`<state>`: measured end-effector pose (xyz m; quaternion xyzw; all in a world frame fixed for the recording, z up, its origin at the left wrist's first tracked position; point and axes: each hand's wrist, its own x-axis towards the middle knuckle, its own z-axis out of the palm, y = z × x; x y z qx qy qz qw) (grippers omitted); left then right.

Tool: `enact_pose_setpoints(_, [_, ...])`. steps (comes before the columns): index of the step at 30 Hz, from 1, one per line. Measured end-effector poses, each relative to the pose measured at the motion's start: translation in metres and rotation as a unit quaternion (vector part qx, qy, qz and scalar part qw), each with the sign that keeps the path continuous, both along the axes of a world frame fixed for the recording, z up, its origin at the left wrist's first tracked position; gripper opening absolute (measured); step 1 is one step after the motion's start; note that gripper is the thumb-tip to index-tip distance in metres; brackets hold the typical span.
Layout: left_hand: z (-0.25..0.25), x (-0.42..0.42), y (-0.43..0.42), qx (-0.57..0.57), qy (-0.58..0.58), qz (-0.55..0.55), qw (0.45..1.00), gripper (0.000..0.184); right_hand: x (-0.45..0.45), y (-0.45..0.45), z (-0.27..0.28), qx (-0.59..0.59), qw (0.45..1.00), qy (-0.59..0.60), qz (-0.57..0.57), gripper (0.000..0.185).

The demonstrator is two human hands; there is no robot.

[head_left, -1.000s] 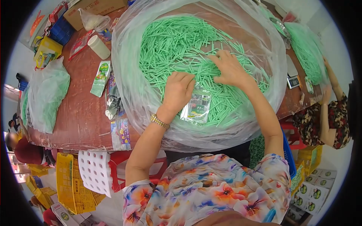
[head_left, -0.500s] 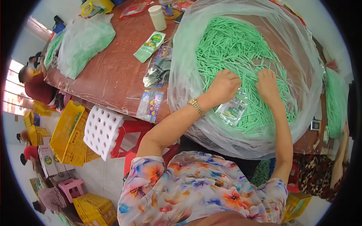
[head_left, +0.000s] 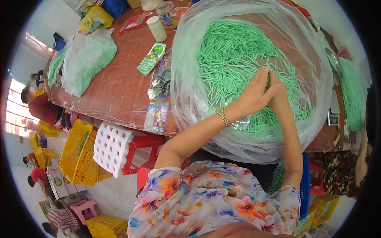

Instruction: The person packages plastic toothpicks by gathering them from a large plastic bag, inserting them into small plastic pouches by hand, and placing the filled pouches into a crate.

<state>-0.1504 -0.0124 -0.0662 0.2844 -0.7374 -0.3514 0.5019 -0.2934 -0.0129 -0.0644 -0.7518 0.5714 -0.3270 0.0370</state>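
A heap of thin green sticks (head_left: pixel 234 43) lies in a large clear plastic bag (head_left: pixel 184 79) spread wide on the table. Over the heap, my left hand (head_left: pixel 256 93) has its fingers pressed together, their tips meeting those of my right hand (head_left: pixel 278 95). The right fingers are closed too, partly covered by the left hand. What lies between the fingertips is hidden; a few green sticks show just beyond them. Under my left wrist a shiny printed packet (head_left: pixel 241 123) is mostly covered by the hand and the gold watch band.
On the reddish table (head_left: pixel 119 79) are a white bottle (head_left: pixel 156 29), a green-and-white packet (head_left: pixel 151 58), a grey glove (head_left: pixel 160 84) and another bag of green sticks (head_left: pixel 89 59). A small scale (head_left: pixel 333 119) stands at the right. A red stool (head_left: pixel 143 152) and yellow crates (head_left: pixel 77 154) stand left of me.
My hands have come together, the left moving right and over the printed packet, which is now mostly covered. The whole view has shifted slightly.
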Motion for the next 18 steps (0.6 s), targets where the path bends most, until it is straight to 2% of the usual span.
enact_pose_setpoints(2, [-0.001, -0.004, 0.003, -0.030, -0.064, 0.022, 0.997, 0.072, -0.006, 0.006, 0.004, 0.019, 0.998, 0.050, -0.013, 0.023])
enact_pose_setpoints(6, [-0.005, -0.005, 0.005, -0.022, -0.117, 0.011, 0.993, 0.073, -0.011, 0.012, 0.006, 0.038, 0.997, 0.050, -0.037, 0.022])
enact_pose_setpoints(9, [-0.001, -0.002, 0.015, -0.089, -0.178, 0.001, 0.980, 0.073, -0.021, 0.007, 0.005, 0.036, 0.998, 0.045, -0.020, 0.021])
enact_pose_setpoints(11, [0.005, 0.001, 0.019, -0.161, -0.158, 0.094, 0.970, 0.073, -0.032, -0.003, 0.004, -0.133, 0.990, 0.043, 0.015, 0.023])
enact_pose_setpoints(12, [0.000, 0.001, 0.011, -0.132, -0.094, 0.080, 0.983, 0.075, -0.031, -0.008, -0.002, -0.107, 0.988, -0.109, 0.003, 0.026])
enact_pose_setpoints(14, [0.006, 0.001, 0.009, 0.073, 0.043, 0.055, 0.995, 0.069, -0.020, -0.005, 0.016, 0.017, 0.945, -0.324, 0.023, 0.030])
enact_pose_setpoints(15, [0.017, 0.001, 0.011, 0.198, 0.119, -0.003, 0.973, 0.068, -0.014, -0.005, 0.017, 0.000, 0.940, -0.339, 0.038, 0.030])
enact_pose_setpoints(16, [0.029, 0.000, 0.012, 0.319, 0.186, -0.057, 0.928, 0.067, -0.008, -0.006, 0.018, -0.017, 0.933, -0.354, 0.058, 0.030])
enact_pose_setpoints(17, [0.018, 0.000, 0.002, 0.377, 0.241, -0.134, 0.884, 0.064, 0.000, -0.004, 0.021, -0.010, 0.925, -0.375, 0.063, 0.029])
enact_pose_setpoints(18, [0.021, -0.005, 0.002, 0.376, 0.238, -0.140, 0.885, 0.064, 0.007, -0.002, 0.022, -0.002, 0.915, -0.398, 0.072, 0.028])
